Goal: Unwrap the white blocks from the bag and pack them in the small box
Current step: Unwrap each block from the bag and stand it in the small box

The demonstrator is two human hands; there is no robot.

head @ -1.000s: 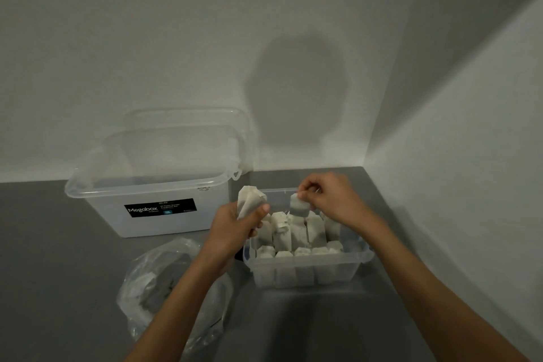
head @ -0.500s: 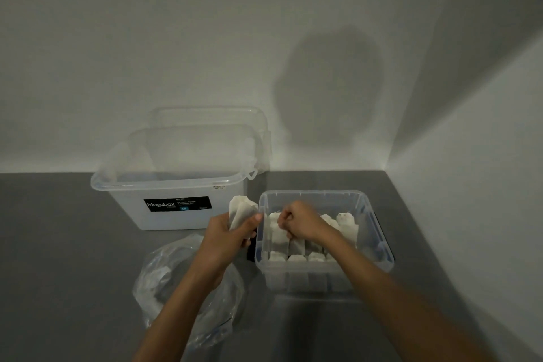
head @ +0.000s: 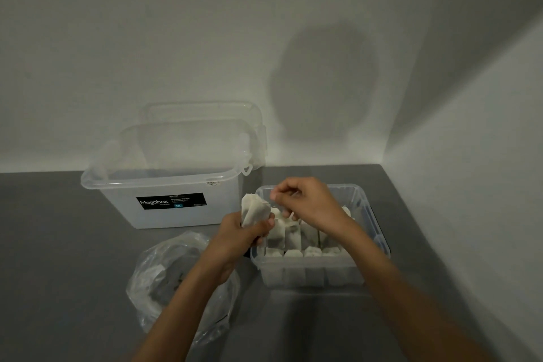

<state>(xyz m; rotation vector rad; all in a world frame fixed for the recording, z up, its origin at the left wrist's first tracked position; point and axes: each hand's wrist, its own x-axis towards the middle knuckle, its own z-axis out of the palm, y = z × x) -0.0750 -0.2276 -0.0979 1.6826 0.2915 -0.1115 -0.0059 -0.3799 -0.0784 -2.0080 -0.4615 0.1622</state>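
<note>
A: what's L doing?
B: from my feed, left hand [head: 245, 232] is fisted round a couple of white blocks [head: 255, 211], pouch-like, sticking up out of the fist, just at the near-left corner of the small box [head: 379, 232]

A: R?
B: right hand [head: 308, 203] is over the box, fingers curled, thumb + forefinger pinched together near the held blocks. Can't tell if there's anything betw them, too blurry

A: box contents?
B: small clear box on the grey table [head: 58, 244], right side, near the wall corner. Packed blocks [head: 293, 236] stand upright in rows inside, front row against the near wall. Far-right part partly hidden by R hand

A: bag?
B: clear plastic bag [head: 164, 270] on the table left of the box, under the L forearm, crumpled, some greyish stuff inside, can't make out what

A: anything else
B: big clear Megabox tub [head: 164, 188] behind the bag, lid off, lid [head: 202, 114] leaning behind it against the wall. Tub + small box sit near each other, not touching afaict
</note>
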